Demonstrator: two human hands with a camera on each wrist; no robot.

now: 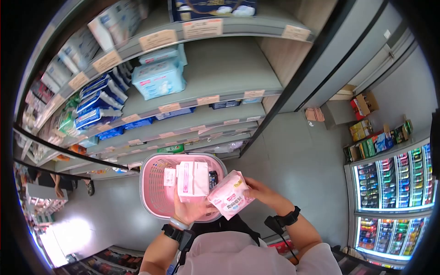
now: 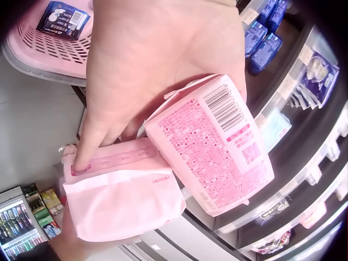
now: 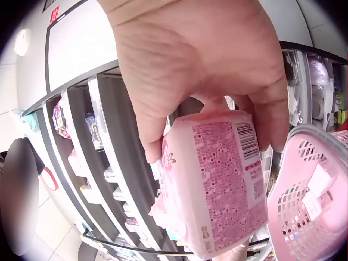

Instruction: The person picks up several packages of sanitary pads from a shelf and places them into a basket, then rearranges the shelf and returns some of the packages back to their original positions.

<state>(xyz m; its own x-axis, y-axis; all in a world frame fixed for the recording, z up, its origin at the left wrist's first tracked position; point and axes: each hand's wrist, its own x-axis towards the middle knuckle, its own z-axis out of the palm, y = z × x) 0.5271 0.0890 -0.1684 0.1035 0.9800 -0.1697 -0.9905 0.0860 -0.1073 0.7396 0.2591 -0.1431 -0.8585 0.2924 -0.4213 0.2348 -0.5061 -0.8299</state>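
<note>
In the head view my left hand [image 1: 189, 211] grips a pale pink pack of sanitary pads [image 1: 192, 176] over a pink basket [image 1: 150, 190]. The left wrist view shows the barcode side of that pack [image 2: 217, 149] against the palm, while fingers of the same hand reach onto a second pink pack [image 2: 125, 201]. My right hand [image 1: 260, 191] holds this second pack [image 1: 230, 195], tilted, at the basket's right edge. In the right wrist view, thumb and fingers clasp the pack [image 3: 223, 185] from both sides.
The basket holds a small pink-and-white pack [image 1: 169, 177] and a dark blue pack [image 2: 62, 20]. Ahead are shelves [image 1: 224, 68] with light blue packs [image 1: 158, 78] and dark blue packs [image 1: 98, 103]. Lit drink fridges [image 1: 394, 183] stand to the right, boxes [image 1: 364, 105] beyond them.
</note>
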